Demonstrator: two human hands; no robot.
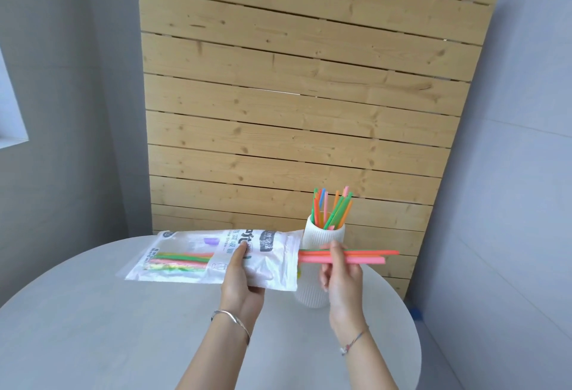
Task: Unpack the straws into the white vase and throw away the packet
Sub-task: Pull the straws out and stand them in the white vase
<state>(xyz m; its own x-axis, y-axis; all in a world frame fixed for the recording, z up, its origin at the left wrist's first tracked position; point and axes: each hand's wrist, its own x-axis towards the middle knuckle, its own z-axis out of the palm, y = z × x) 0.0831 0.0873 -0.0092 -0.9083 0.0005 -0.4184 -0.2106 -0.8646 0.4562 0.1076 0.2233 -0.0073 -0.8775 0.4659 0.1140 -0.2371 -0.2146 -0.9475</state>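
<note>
Head view: our left hand (244, 268) clamps the packet (216, 255) while right-hand fingers (335, 248) pinch several straws (365, 257). Pulled crooked, we judge they could snag or tip the white vase (325, 236).

A round white table (93, 327) fills the near part of the scene, its top pale and matt; behind it, at the far side, a tall panel of light pine slats (309, 79) leans or stands against the wall, its boards running level with thin dark gaps between them; grey walls (62, 79) flank the panel left and right; a window recess (9, 104) shows bright at the far left edge; soft daylight lies evenly over everything.
</note>
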